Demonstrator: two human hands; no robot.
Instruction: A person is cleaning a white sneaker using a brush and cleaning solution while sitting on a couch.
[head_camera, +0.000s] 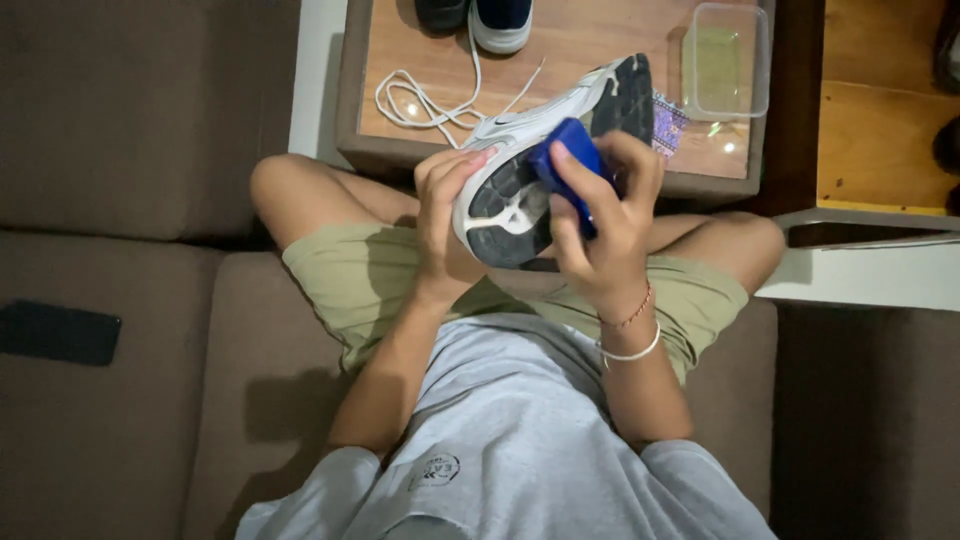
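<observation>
The left hand (447, 215) grips the shoe (545, 150) sole-up over the lap, steadying it so the right hand (605, 215), clamped on a blue brush (562, 160), can press against the sole.

shoe (520, 190) before table (600, 45), container (727, 60) on table

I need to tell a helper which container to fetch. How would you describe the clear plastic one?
Look at the wooden table in front of the seated person. At its far right corner sits the clear plastic container, rectangular and lidless; the only see-through thing there.
</observation>
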